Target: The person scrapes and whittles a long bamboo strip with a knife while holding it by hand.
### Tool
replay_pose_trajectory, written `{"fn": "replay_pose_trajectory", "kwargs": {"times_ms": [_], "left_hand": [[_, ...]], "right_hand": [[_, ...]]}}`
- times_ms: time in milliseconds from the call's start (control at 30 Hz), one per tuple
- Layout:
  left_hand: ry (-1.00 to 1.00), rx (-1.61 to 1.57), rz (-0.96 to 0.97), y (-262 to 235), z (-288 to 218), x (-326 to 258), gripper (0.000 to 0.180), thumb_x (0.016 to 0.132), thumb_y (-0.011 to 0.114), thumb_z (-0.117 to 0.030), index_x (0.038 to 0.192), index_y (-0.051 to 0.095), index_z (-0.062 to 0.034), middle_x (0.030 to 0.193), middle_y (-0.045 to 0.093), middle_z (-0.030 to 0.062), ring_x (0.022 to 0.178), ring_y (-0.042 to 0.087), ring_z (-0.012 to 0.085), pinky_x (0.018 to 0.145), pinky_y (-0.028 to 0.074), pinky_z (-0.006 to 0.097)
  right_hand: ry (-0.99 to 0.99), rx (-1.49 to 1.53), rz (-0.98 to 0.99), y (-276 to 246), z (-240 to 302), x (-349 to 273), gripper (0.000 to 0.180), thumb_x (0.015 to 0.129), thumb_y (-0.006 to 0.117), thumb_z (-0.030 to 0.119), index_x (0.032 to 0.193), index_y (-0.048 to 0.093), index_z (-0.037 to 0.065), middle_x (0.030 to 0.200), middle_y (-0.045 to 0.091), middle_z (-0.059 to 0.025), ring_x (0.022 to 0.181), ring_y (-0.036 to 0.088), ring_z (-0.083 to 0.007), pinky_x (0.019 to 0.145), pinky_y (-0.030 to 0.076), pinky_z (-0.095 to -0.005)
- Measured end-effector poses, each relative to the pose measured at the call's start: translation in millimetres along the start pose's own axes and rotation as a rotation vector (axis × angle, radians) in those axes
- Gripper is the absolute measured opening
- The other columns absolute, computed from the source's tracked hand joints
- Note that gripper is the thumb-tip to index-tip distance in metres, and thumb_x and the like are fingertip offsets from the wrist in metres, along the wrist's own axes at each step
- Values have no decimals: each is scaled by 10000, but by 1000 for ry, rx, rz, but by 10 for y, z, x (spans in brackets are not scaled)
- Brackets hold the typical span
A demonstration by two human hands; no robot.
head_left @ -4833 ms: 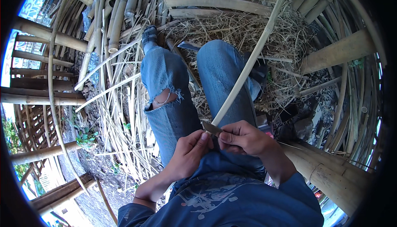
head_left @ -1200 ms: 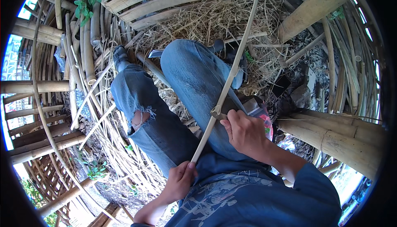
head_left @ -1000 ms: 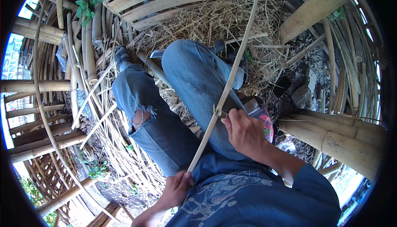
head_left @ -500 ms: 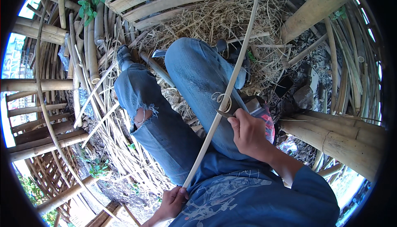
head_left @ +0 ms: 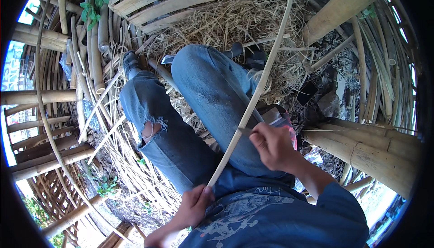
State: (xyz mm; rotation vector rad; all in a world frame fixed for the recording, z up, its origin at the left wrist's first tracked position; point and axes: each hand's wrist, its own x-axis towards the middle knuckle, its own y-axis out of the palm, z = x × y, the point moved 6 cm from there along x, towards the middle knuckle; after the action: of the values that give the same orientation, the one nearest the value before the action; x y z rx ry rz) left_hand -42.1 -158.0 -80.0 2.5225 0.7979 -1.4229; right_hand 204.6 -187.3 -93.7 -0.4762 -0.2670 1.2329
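The left fingers [head_left: 204,196] are closed around the near end of a long, pale bamboo strip [head_left: 258,92], thumb uppermost. From there the strip slants up and away to the right, crosses the right thigh [head_left: 210,92] and passes just left of the right fingers [head_left: 266,140] before reaching the top edge of the view. The right fingers are curled tightly around a small knife [head_left: 246,131], its blade pointing left from them and lying against the strip; the handle is mostly hidden in the grip, and whether the edge bites into the wood is hard to tell.

Ahead and to the left of the left fingers is the other jeans leg [head_left: 174,153], torn at the knee. Farther left of them, thin split strips [head_left: 124,162] litter the ground. Well beyond both sets of fingers are loose shavings [head_left: 226,26] and a slatted bamboo panel [head_left: 181,0]. Right of the right fingers, thick bamboo poles [head_left: 361,157] lie near the forearm.
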Motion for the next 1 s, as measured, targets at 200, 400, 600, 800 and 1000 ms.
{"fn": "replay_pose_trajectory", "kwargs": {"times_ms": [200,400,600,800,1000], "left_hand": [[-167,-646,321,153,-290,571,425,992,421,-366,719,514,-53,498,326,-47,410,266,64,389,190,238],[-213,-761,467,238,-478,701,423,994,408,-395,716,471,-82,502,245,-64,415,190,52,390,137,242],[-160,-679,334,246,-494,660,424,997,409,-370,696,470,-78,501,249,-60,413,207,56,395,139,238],[-211,-677,331,205,-308,464,418,999,408,-359,700,473,-73,502,259,-57,410,216,55,389,144,246],[-270,-581,265,85,-21,154,429,995,412,-363,692,479,-66,495,254,-54,407,214,56,393,149,247]], "right_hand": [[-252,-392,-49,164,208,2,279,937,522,264,754,469,60,585,523,-99,476,586,-269,401,453,-351],[-145,-466,-8,211,159,36,233,920,532,207,766,464,45,610,517,-103,493,579,-275,407,444,-363],[-105,-565,-38,238,173,4,241,922,530,227,777,464,45,624,514,-99,497,578,-272,401,454,-357],[-106,-584,-137,213,120,22,294,919,543,289,759,460,57,591,510,-86,459,582,-243,354,456,-333],[-97,-590,-147,217,115,11,290,908,560,283,758,458,56,592,511,-86,458,581,-243,352,452,-334]]}}
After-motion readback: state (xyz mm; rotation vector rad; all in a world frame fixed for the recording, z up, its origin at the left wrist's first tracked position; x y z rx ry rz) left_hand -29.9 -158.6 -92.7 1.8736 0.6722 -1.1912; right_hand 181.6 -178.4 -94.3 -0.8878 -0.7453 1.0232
